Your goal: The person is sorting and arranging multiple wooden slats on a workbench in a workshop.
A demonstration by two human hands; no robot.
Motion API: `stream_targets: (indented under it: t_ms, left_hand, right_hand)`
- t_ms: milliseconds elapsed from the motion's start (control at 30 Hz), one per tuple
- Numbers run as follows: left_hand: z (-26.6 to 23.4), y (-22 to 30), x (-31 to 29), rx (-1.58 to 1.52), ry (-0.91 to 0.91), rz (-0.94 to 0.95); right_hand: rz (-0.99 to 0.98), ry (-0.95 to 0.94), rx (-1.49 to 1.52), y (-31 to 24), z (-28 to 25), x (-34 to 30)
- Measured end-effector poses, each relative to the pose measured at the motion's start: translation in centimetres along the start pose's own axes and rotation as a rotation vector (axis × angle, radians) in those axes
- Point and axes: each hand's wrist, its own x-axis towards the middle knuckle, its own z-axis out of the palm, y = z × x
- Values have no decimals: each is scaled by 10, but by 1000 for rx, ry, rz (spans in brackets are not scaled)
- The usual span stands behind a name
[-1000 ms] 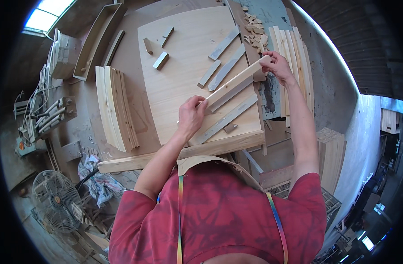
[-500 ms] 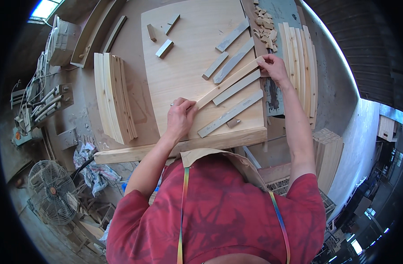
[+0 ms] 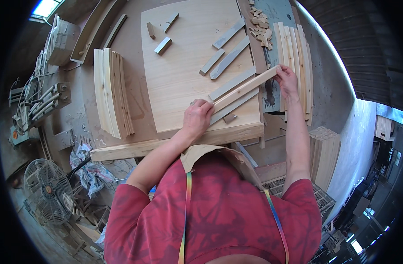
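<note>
A slim pale wooden strip point(image 3: 244, 89) is held between both my hands, slanting up to the right. My left hand point(image 3: 198, 118) is closed around its lower end, and my right hand point(image 3: 287, 80) pinches the upper end just past the board's right edge. Beneath lies a broad light wooden board point(image 3: 179, 66). Greyish bars are set slantwise on it: one bar point(image 3: 232, 83) shows just above the strip, another point(image 3: 235, 106) just below, partly covered by it. A small wood block point(image 3: 230, 118) sits near that lower bar.
Stacks of wooden strips stand at the left point(image 3: 111, 92) and right point(image 3: 294, 66). Small offcuts point(image 3: 261, 28) are heaped beyond the board's right edge. A thick wooden beam point(image 3: 175, 143) runs along the front. A fan point(image 3: 48, 189) stands at lower left.
Both hands have moved right and the strip with them, from between the upper bars to over the lowest bar. The strip has turned to show a wider face.
</note>
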Motion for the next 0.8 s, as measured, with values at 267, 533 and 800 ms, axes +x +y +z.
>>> stream_targets:
  t_ms: [267, 533, 800]
  left_hand:
    - [-2, -5, -7, 84, -34, 2]
    - [-18, -8, -22, -29, -31, -34]
    - [-27, -4, -31, 94, -149, 19]
  right_hand:
    - [-27, 88, -153, 18, 13, 0]
    - [-21, 98, -158, 17, 30, -24]
    - [54, 103, -191, 16, 34, -45]
